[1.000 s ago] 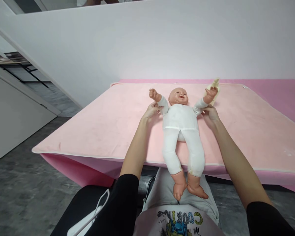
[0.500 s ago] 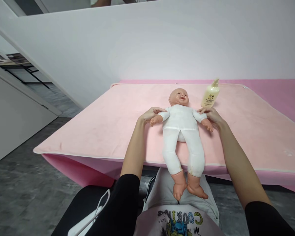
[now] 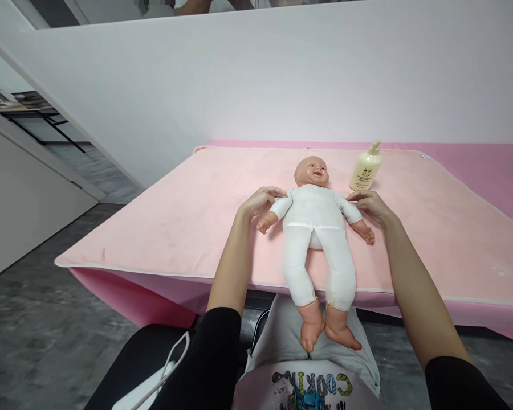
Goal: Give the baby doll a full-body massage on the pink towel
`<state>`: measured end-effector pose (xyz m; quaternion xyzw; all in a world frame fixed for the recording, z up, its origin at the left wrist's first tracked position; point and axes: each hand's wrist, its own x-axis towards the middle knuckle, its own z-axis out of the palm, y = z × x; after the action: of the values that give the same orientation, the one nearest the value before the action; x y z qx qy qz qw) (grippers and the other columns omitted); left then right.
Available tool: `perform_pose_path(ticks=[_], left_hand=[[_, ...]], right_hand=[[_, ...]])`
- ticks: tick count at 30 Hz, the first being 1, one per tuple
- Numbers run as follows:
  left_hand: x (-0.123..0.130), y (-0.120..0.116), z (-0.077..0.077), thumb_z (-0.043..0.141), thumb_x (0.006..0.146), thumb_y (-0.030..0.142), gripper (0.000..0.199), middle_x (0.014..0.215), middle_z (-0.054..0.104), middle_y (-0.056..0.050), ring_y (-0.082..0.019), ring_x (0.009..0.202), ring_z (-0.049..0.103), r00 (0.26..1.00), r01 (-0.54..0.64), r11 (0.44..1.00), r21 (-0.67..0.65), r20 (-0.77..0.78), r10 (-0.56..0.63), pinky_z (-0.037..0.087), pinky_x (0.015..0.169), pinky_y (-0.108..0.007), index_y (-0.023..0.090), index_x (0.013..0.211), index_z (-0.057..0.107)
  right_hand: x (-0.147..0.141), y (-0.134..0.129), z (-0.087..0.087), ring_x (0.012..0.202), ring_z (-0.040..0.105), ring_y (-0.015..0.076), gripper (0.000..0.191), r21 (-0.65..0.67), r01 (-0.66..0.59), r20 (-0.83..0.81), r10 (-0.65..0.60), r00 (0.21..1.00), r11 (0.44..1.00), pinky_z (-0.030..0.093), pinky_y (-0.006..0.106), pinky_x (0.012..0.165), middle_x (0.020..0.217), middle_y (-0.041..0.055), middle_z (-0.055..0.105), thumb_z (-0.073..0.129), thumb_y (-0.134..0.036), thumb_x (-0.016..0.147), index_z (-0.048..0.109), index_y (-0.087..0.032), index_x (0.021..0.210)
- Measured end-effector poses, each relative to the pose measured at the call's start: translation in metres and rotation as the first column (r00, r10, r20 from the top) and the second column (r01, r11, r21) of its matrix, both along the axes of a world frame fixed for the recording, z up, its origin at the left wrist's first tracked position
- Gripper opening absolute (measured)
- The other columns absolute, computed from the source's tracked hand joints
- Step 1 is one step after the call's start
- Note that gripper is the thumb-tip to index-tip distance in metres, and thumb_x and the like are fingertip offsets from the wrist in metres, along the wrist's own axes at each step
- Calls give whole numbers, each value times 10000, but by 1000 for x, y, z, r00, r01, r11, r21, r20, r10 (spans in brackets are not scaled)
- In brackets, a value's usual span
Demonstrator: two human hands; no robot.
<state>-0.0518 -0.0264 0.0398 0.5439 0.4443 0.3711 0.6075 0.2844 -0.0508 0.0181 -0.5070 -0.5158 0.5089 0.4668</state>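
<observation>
A baby doll in a white cloth body lies face up, its head toward the wall and its feet hanging past the table's front edge. My left hand is beside the doll's arm on the left, fingers stretched out and their tips touching the upper sleeve. On the other side, my right hand has its fingers extended against the opposite sleeve. Neither hand wraps round an arm; my thumbs are partly hidden. Just beyond my right hand stands a pale yellow pump bottle.
A light pink blanket covers the table over a darker pink cloth. Behind it rises a white partition. At lower left, a white device with a cable lies on a black surface near my sleeve.
The doll's two arms have swung lower and outward. My fingers have loosened from around the sleeves and now rest at their upper sides. The view has shifted slightly.
</observation>
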Motion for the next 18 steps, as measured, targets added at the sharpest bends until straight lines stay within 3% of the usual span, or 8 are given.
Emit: perform_pose_path(ticks=[4,7,13,18], left_hand=[[1,1,-2,553,543,51,294,868,684,-71,-179,832,620,992,-109,992,-59,61,113,483,806,-314,138,802,661],[3,-4,-1,681,604,187,342,985,674,-99,-198,853,623,991,-115,992,-42,68,117,502,766,-321,149,942,643],[10,-16,7,760,556,274,522,1145,630,-87,-224,1002,593,958,16,985,172,-286,34,477,808,-269,179,1057,648],[10,-10,1,719,580,243,496,1097,661,-68,-233,994,599,897,67,953,295,-436,72,454,839,-277,182,1068,664]], right_hand=[[-3,0,6,740,592,155,162,-4,91,18,-91,996,996,496,264,674,778,33,637,600,-146,493,644,-168,647],[-4,1,7,755,587,157,142,7,153,86,-153,984,988,499,267,688,822,44,645,657,-207,530,651,-165,665],[0,-1,10,838,582,176,283,8,46,261,-46,964,999,482,275,743,889,53,663,711,-373,607,669,-163,791],[-3,-6,15,852,580,183,346,13,-48,442,37,896,999,464,252,700,938,60,660,753,-312,577,681,-188,892]])
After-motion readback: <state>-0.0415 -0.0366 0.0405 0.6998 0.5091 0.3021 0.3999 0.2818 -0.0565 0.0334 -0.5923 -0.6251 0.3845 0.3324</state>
